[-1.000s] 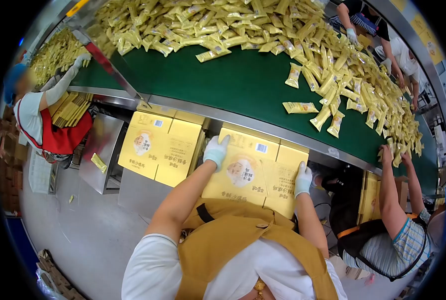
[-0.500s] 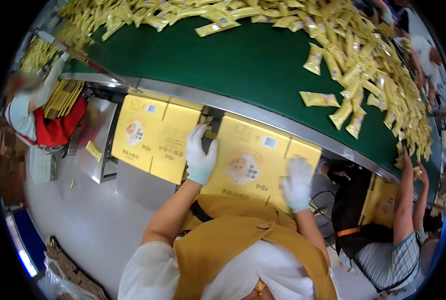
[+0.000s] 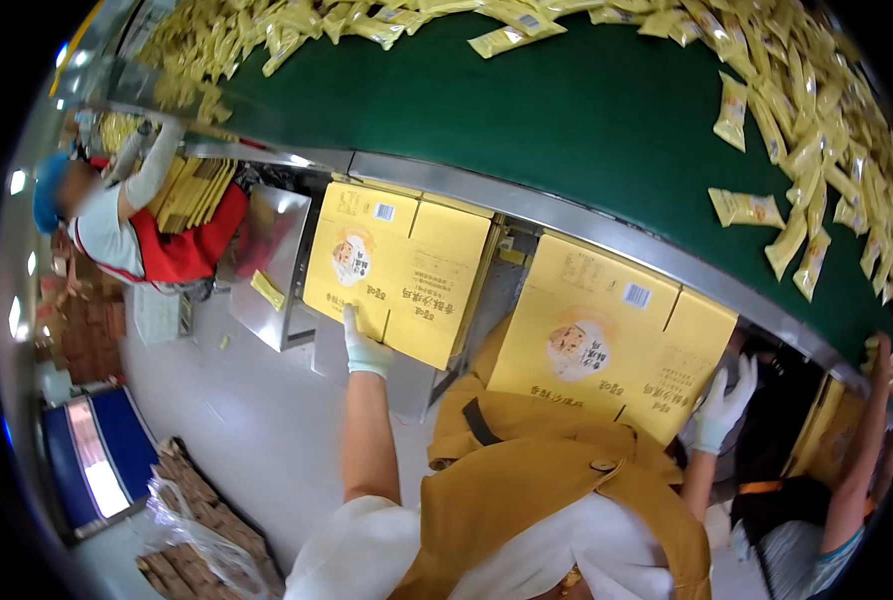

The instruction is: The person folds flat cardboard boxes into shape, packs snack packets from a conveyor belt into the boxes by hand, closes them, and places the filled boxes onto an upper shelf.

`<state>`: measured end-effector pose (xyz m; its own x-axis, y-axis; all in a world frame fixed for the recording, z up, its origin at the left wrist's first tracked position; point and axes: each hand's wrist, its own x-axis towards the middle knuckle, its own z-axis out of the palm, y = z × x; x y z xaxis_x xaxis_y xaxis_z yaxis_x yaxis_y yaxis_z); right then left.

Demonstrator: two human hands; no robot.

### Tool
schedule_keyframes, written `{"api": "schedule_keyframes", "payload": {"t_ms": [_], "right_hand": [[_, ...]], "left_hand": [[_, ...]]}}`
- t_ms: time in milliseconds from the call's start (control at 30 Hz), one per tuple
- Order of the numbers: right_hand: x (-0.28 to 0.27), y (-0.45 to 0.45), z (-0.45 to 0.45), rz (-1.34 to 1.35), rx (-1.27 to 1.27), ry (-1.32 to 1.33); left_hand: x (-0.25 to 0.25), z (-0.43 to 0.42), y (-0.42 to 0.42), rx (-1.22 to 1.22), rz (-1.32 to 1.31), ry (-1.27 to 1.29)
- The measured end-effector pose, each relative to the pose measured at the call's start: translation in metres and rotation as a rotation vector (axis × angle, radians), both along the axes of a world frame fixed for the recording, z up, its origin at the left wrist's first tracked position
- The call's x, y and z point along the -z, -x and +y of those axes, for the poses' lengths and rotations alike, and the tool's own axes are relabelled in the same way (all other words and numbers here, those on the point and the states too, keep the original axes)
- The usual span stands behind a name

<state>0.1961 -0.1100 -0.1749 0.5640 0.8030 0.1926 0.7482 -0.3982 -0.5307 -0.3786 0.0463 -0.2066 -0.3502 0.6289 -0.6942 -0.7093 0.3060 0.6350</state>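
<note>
My left hand (image 3: 366, 346), in a white glove, is at the near edge of the left stack of flat yellow cartons (image 3: 422, 265). Its fingers point forward and rest against the carton; I see no grip around it. My right hand (image 3: 727, 408), also gloved, has its fingers apart beside the right edge of the second stack of flat yellow cartons (image 3: 567, 275). Nothing shows in it. Both stacks bear printed text, a round picture and a barcode. The second stack lies close against my brown apron (image 3: 537, 490).
Ahead runs a green conveyor belt (image 3: 557, 120) with a metal edge (image 3: 437, 180) and heaps of yellow packets (image 3: 847, 110). A person in a red apron (image 3: 202, 240) stands left, beside a metal table (image 3: 272, 235) holding one packet. At right, another person's arms (image 3: 872, 440) reach toward the belt.
My view has turned left. My left hand has gone from between the stacks to the left stack's near edge. My right hand has left the top of the right stack for its right side.
</note>
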Motion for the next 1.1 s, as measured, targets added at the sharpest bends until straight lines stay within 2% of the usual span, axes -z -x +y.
{"api": "schedule_keyframes", "payload": {"t_ms": [100, 267, 600, 700, 800, 933, 1100], "right_hand": [[-0.038, 0.023, 0.027, -0.028, -0.047, -0.027], [-0.042, 0.037, 0.026, 0.017, -0.051, 0.022], [-0.038, 0.054, 0.032, 0.099, -0.104, 0.014], [-0.037, 0.055, 0.032, 0.106, -0.104, -0.002], [-0.038, 0.057, 0.031, 0.102, -0.092, -0.004], [-0.045, 0.06, 0.03, 0.144, -0.089, -0.033], [-0.049, 0.066, 0.03, 0.176, -0.107, -0.068]], "left_hand": [[-0.006, 0.013, 0.006, 0.083, 0.027, 0.109], [-0.008, 0.011, 0.021, 0.115, -0.001, 0.147], [-0.05, 0.011, 0.02, 0.098, -0.005, 0.191], [-0.073, 0.015, -0.002, -0.002, 0.102, 0.323], [-0.067, 0.006, 0.004, 0.19, -0.048, 0.062], [-0.054, 0.009, 0.009, 0.315, -0.002, -0.212], [-0.031, -0.007, 0.004, 0.282, 0.088, -0.325]]}}
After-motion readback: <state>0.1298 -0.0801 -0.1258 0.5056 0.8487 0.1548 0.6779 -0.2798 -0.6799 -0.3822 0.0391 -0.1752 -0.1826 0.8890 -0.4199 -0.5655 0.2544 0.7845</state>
